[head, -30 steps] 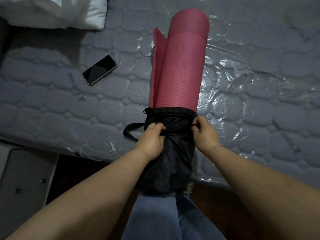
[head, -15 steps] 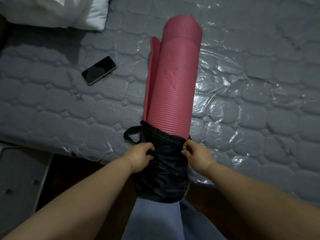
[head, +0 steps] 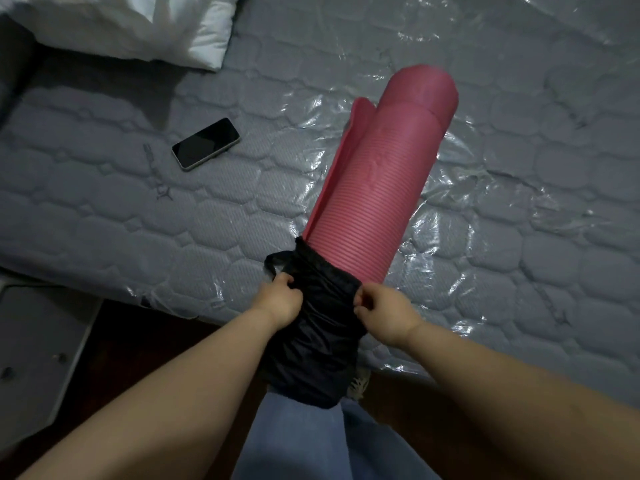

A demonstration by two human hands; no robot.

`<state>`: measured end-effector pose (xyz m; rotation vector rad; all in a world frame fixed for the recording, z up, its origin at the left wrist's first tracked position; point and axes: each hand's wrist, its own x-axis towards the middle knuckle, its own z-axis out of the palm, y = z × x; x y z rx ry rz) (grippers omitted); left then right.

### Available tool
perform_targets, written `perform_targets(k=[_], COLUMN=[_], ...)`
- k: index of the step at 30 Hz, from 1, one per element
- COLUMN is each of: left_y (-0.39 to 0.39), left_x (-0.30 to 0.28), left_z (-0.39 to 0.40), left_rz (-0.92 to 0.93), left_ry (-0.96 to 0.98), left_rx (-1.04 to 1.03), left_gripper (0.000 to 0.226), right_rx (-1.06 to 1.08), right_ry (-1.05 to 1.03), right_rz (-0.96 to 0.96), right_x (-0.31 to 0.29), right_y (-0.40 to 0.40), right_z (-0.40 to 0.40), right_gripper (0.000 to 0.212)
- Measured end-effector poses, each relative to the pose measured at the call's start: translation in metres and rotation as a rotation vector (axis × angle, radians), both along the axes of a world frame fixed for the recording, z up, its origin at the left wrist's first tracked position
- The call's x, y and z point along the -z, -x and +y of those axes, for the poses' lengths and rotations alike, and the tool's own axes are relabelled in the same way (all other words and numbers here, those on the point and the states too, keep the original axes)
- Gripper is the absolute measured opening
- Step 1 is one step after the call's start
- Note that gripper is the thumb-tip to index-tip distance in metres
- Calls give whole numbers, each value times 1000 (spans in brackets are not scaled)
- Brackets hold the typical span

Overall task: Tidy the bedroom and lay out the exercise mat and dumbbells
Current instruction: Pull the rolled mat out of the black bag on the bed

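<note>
The bag (head: 311,341) has slid further down the mat (head: 377,188), so more pink roll stands bare; it's nearly unsheathed. The mat leans far and right over the bed (head: 104,209). Left hand (head: 278,299) and right hand (head: 386,313) each pinch the bag's rim, forearms reaching forward.

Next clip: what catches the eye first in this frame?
The rolled pink mat dominates the centre, leaning over the mattress, its lower end in a black bag. The left hand and right hand grip the bag's rim on either side. A dark phone lies on the mattress to the left.
</note>
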<state>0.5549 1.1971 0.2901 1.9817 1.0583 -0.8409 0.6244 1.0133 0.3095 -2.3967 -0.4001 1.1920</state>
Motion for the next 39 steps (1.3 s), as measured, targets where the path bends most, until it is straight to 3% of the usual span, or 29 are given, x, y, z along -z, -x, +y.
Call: perform_targets(k=[4,6,11,15,22,25,29,33,37,39], left_y=[-5,-6,-6,-8,-23,-25,-17,-18,-31,-35], left_x=[7,12,25,17,-29,-40,-37,-32,-26,-19], left_z=[0,1,-5,-1,62,96,122,123,112,104], left_rz=[30,38,56,-139,-397,-290,-166,-102,-89,-54], left_ry=[-36,-64,-80,-103,-221,-164,-183,-234,-275,-289], left_rx=[-37,-63,-139,-268,-154,-110,-24,42,38,76], left_gripper=[51,56,52,23,27,42,51,44,55,56], right_rx=[-102,-240,-507,-467,-369,-338,-417,-656,-678,-678], right_ry=[-88,-80,105,212,268,292,299,345,358,389], right_rz=[-325,-384,-364,-363,-207,-242,-637,-476,-504,-497], right_x=[-1,4,14,10,-7,-12,-15,-4,7,10], right_y=[-29,-44,-62,-57,-47,-48,-74,-92,-78,-69], right_z=[20,33,52,44,83,111,139,156,150,143], right_gripper=[34,48,66,76,89,91,69,80,79,89])
